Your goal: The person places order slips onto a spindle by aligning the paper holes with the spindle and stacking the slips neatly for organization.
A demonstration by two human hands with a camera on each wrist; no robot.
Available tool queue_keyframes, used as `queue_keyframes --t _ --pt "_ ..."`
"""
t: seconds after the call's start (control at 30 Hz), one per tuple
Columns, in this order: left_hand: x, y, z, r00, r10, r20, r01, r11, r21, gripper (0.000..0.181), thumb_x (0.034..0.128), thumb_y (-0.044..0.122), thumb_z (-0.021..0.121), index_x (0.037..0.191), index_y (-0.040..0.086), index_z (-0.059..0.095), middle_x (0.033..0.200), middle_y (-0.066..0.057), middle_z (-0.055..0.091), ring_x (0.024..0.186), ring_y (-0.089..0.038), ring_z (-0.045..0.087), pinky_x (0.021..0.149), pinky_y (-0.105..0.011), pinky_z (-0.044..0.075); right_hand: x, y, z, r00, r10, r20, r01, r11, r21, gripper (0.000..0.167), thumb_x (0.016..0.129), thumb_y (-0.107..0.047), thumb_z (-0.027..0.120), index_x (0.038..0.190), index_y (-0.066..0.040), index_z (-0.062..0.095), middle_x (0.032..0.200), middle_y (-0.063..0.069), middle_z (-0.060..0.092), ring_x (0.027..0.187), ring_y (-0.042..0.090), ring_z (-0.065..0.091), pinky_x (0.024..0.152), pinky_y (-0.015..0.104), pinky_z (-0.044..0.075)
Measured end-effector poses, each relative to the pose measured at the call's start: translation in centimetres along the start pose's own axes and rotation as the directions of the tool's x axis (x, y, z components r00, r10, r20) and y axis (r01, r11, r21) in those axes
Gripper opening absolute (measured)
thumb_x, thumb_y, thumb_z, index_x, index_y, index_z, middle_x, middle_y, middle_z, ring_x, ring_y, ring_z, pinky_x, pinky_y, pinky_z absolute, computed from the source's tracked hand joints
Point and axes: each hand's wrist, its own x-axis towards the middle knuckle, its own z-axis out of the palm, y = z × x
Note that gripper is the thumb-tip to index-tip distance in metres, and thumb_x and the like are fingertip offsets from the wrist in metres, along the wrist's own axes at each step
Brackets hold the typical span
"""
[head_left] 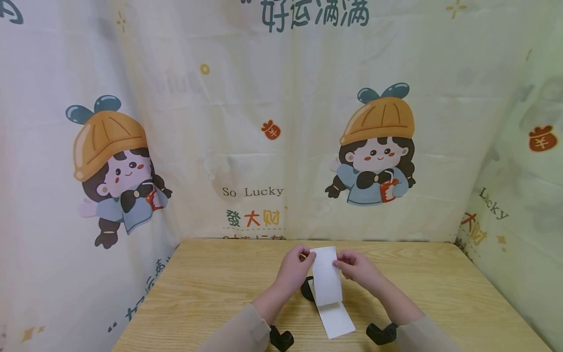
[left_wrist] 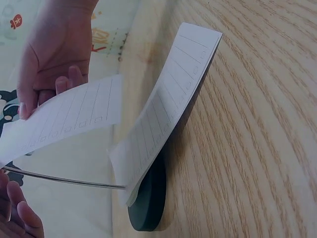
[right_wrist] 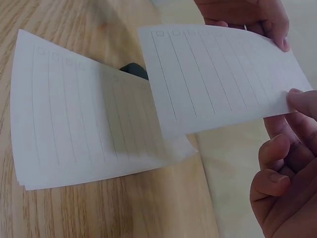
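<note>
A loose white note sheet, with ruled lines and small checkboxes in both wrist views, is held up by its far end. My left hand pinches its left edge, and my right hand pinches the right edge between thumb and fingers. Below it, a pad of matching note sheets leans at a slant beside a round black base. From that base a thin metal rod runs toward my left hand. In the head view the loose sheet covers part of the pad, and the rod is hidden.
The wooden table ends at a printed curtain, which also hangs at both sides. Black wrist-worn pieces sit by each sleeve, one at the left and one at the right.
</note>
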Motion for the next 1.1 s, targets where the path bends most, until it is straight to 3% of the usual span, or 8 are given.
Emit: queue_keyframes --t 0.4,0.67,0.8,1.1 --pt "-0.17 0.06 -0.22 1.0 0.019 0.012 -0.019 1.0 0.006 0.019 0.0979 0.033 0.063 0.09 0.015 0.061 0.086 0.003 0.057 0.076 -0.014 0.051 0.063 -0.031 0.044 -0.19 0.12 0.04 1.0 0.012 -0.012 -0.012 1.0 0.001 0.023 0.097 -0.024 0.064 0.106 -0.003 0.064 0.087 0.015 0.056 0.071 0.02 0.05 0.067 0.036 0.048" --pt "0.05 -0.41 -0.53 1.0 -0.019 0.017 0.019 1.0 -0.019 0.023 0.0975 0.041 0.062 0.094 0.018 0.066 0.087 0.001 0.059 0.077 -0.015 0.052 0.064 -0.031 0.044 -0.25 0.22 0.14 1.0 0.016 -0.007 -0.016 1.0 -0.009 0.022 0.098 -0.024 0.064 0.107 -0.005 0.063 0.085 0.012 0.056 0.07 0.02 0.049 0.066 0.035 0.047" --pt "0.1 -0.37 -0.79 1.0 -0.007 0.026 0.008 0.999 -0.036 0.024 0.0978 0.04 0.061 0.095 0.017 0.066 0.088 0.0 0.06 0.077 -0.014 0.052 0.064 -0.032 0.044 -0.19 0.38 0.03 1.0 0.016 0.012 -0.015 1.0 -0.006 0.023 0.097 -0.027 0.064 0.104 -0.005 0.063 0.085 0.016 0.056 0.069 0.019 0.05 0.067 0.035 0.048" --pt "0.25 -0.59 -0.98 1.0 0.001 0.031 0.0 0.999 -0.034 0.021 0.0961 0.037 0.065 0.096 0.016 0.067 0.088 0.003 0.06 0.077 -0.014 0.053 0.064 -0.031 0.046 -0.34 0.93 -0.16 0.999 -0.013 0.049 0.014 1.0 -0.017 0.023 0.098 -0.027 0.064 0.103 -0.004 0.062 0.072 0.004 0.05 0.065 0.02 0.048 0.061 0.032 0.045"
